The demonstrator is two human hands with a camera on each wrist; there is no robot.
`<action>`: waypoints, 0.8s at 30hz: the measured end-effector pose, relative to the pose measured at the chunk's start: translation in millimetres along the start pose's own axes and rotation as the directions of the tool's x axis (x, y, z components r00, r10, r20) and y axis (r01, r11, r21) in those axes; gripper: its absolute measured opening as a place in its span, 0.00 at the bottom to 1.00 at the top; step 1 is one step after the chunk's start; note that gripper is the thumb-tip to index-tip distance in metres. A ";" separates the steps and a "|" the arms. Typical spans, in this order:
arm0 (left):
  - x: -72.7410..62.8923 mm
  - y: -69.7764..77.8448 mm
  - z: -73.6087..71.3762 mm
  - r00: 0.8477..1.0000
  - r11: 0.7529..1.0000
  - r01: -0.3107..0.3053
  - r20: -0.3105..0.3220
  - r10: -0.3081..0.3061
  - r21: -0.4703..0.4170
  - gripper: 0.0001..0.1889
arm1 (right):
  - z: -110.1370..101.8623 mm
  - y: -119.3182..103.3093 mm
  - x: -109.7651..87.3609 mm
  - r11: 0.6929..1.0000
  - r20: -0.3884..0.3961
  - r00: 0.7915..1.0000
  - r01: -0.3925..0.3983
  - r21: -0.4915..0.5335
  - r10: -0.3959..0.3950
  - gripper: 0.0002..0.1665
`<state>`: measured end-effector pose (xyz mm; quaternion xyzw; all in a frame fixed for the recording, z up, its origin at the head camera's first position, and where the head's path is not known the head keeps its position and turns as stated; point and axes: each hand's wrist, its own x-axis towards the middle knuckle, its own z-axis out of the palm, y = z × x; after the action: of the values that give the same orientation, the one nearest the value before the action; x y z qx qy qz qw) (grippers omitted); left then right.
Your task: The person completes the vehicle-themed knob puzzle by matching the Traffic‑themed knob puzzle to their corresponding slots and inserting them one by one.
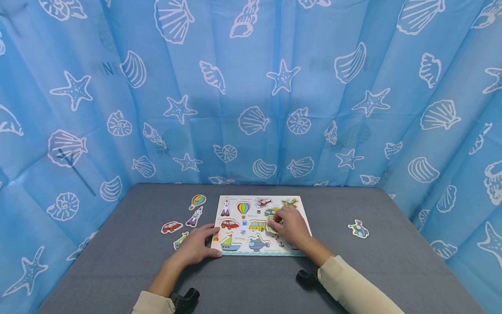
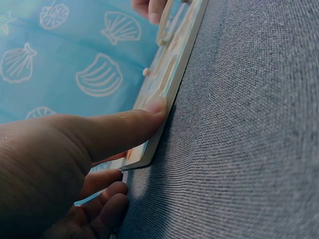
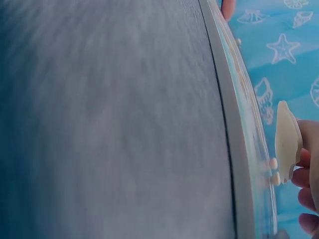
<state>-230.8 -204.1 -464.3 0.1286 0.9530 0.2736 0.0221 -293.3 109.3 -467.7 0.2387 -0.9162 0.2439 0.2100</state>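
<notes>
A wooden puzzle board with pictures of vehicles lies flat on the table. At its near left corner my left hand holds it, the thumb along the near edge and the other fingers by the left side. Over the right half of the board, my right hand pinches a yellow and green puzzle piece. That piece stands tilted, its pale wooden back facing the right wrist camera, and the fingers hide part of its picture. Just left of it on the board is a yellow bus picture.
Left of the board lie several loose pieces: a balloon, a rocket, a red car and a sailboat partly behind my left hand. One more piece lies far right. A blue shell-patterned curtain stands behind the grey table.
</notes>
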 end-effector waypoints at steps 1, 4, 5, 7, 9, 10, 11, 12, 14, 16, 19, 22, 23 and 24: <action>-0.1 0.0 -0.1 1.000 1.000 -0.001 0.000 0.001 -0.001 0.38 | 1.3 -1.5 0.4 1.000 0.008 1.000 -0.009 -0.005 0.009 0.15; -0.3 -0.1 0.0 1.000 1.000 -0.002 0.001 0.002 0.000 0.38 | 4.3 -5.1 1.1 1.000 0.021 0.999 -0.025 -0.014 0.025 0.15; -0.3 -0.1 0.1 1.000 1.000 -0.001 0.001 0.001 0.001 0.38 | 4.9 -6.2 1.4 1.000 0.022 0.999 -0.026 -0.016 0.026 0.15; -0.4 -0.3 0.0 1.000 1.000 0.003 0.001 -0.003 0.001 0.38 | 5.7 -8.4 2.3 0.999 0.021 0.999 -0.024 -0.026 0.024 0.16; -0.3 -0.6 0.2 1.000 1.000 0.007 0.001 -0.007 0.003 0.38 | 6.4 -10.7 3.9 0.999 0.025 0.999 -0.021 -0.039 0.022 0.17; -0.2 -0.8 0.3 1.000 1.000 0.009 0.000 -0.009 0.003 0.38 | 6.4 -12.1 4.7 0.999 0.030 0.999 -0.020 -0.044 0.021 0.18; -0.2 -1.0 0.3 1.000 1.000 0.010 0.000 -0.010 0.004 0.38 | 6.7 -13.4 5.7 0.998 0.037 0.999 -0.022 -0.052 0.024 0.19; -0.1 -1.2 0.3 1.000 1.000 0.010 0.000 -0.010 0.004 0.38 | 6.9 -14.7 6.7 0.998 0.048 0.999 -0.024 -0.058 0.027 0.20; 0.1 -1.4 0.6 1.000 1.000 0.009 0.001 -0.009 0.005 0.38 | 7.4 -17.3 8.6 0.997 0.077 0.996 -0.031 -0.072 0.036 0.21; 0.0 -1.2 0.4 1.000 1.000 0.009 0.002 -0.009 0.005 0.38 | 8.1 -19.3 10.1 0.996 0.114 0.993 -0.033 -0.086 0.043 0.21; -0.5 0.1 -0.6 1.000 1.000 0.007 0.003 -0.007 0.001 0.38 | 8.8 -21.3 11.7 0.995 0.158 0.986 -0.032 -0.095 0.047 0.20; -0.9 1.2 -1.1 1.000 1.000 0.006 0.003 -0.006 -0.003 0.38 | 8.8 -22.1 13.0 0.996 0.178 0.983 -0.023 -0.082 0.037 0.18; -1.0 1.6 -1.4 1.000 1.000 0.005 0.002 -0.005 -0.003 0.38 | 8.4 -22.3 13.3 0.997 0.179 0.983 -0.014 -0.073 0.027 0.16; -1.1 1.8 -1.5 1.000 1.000 0.005 0.001 -0.005 -0.001 0.38 | 8.2 -22.1 13.7 0.998 0.183 0.983 -0.003 -0.063 0.015 0.15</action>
<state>-229.5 -203.7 -462.1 0.1264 0.9531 0.2741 0.0236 -294.5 83.2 -459.7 0.2493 -0.9400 0.1928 0.1309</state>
